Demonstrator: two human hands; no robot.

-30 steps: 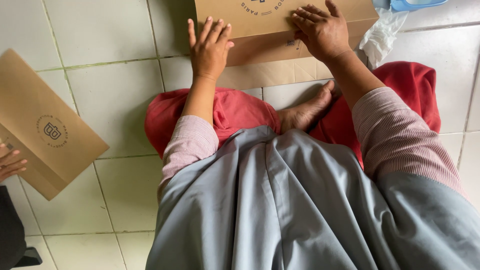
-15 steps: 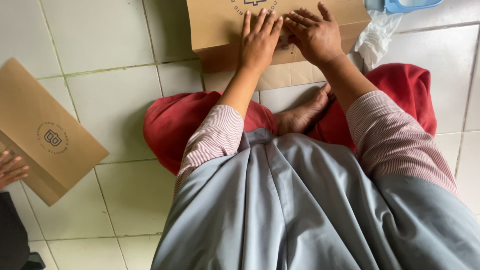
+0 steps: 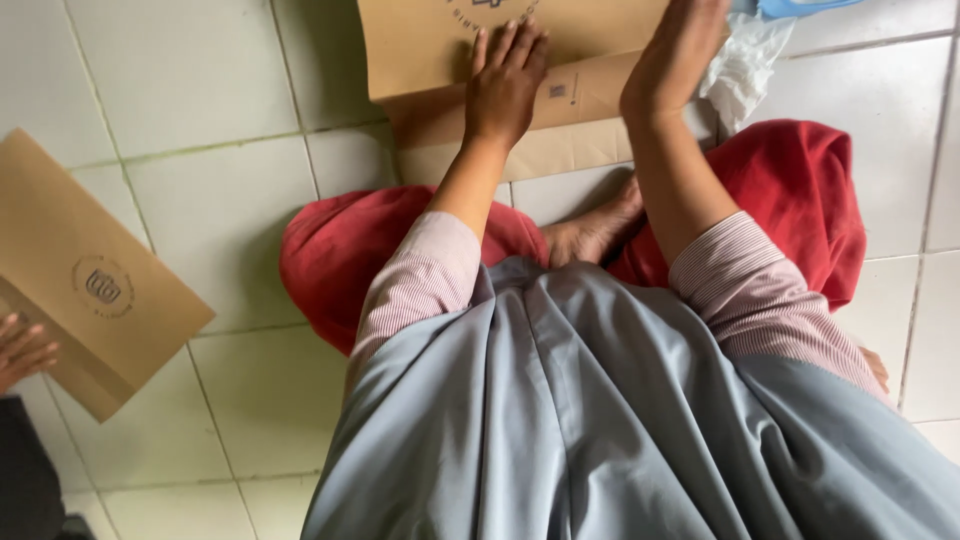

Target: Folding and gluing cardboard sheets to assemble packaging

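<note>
Cardboard [image 3: 440, 50] lies flat on the tiled floor [image 3: 180, 90] at the top of view. Left hand [image 3: 505, 85] presses on it, fingers together and straight. Right hand [image 3: 675, 55] rests edge-on against it, fingers straight, beside crumpled plastic [image 3: 740, 65].

The brown paper bag [image 3: 440, 50] at top centre was cut by the upper edge, its round print half lost. The right hand [image 3: 675, 55] was blurred, fingertips outside the frame. At the left edge, another person's hand [image 3: 22, 350] showed only its fingers on a second bag [image 3: 90, 275].
</note>
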